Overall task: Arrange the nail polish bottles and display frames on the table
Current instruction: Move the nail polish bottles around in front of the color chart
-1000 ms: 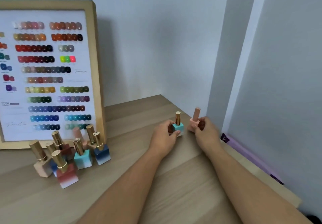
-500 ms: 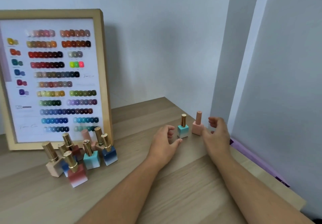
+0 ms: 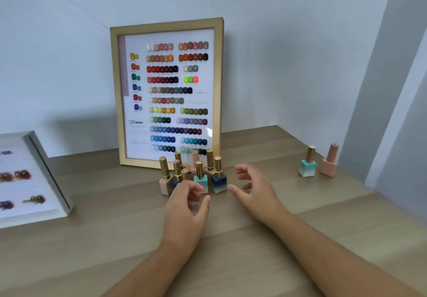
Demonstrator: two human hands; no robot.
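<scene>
Two bare forearms (image 3: 159,259) are stretching forward over the wooden counter (image 3: 111,239), nearest the camera. The left hand (image 3: 184,206) is hovering with its fingers loosely curled and its thumb held apart, gripping nothing. Its fingertips are overlapping the front of a cluster of nail polish bottles (image 3: 194,171). The right hand (image 3: 254,190) is hanging just right of that cluster with its fingers spread and bent, also holding nothing. Whether either hand is touching a bottle, I cannot tell.

In the cluster, a beige bottle (image 3: 165,182) is standing at the left edge, a teal bottle (image 3: 200,180) in the front middle and a navy bottle (image 3: 218,181) at the right. Each is upright and wearing a gold cap. More gold-capped bottles are crowding close behind them, partly hidden.

Off to the left, a white display frame (image 3: 47,171) is lying on the counter, showing blurred dark swatches. Well apart to the right, a teal-and-white bottle (image 3: 307,166) with a gold cap and a peach bottle (image 3: 329,162) with a peach cap are standing upright just beside each other.

Behind the cluster, a wooden display frame (image 3: 169,93) is standing upright, carrying rows of coloured nail swatches on a white card. The pale wall (image 3: 288,53) is rising behind it.
</scene>
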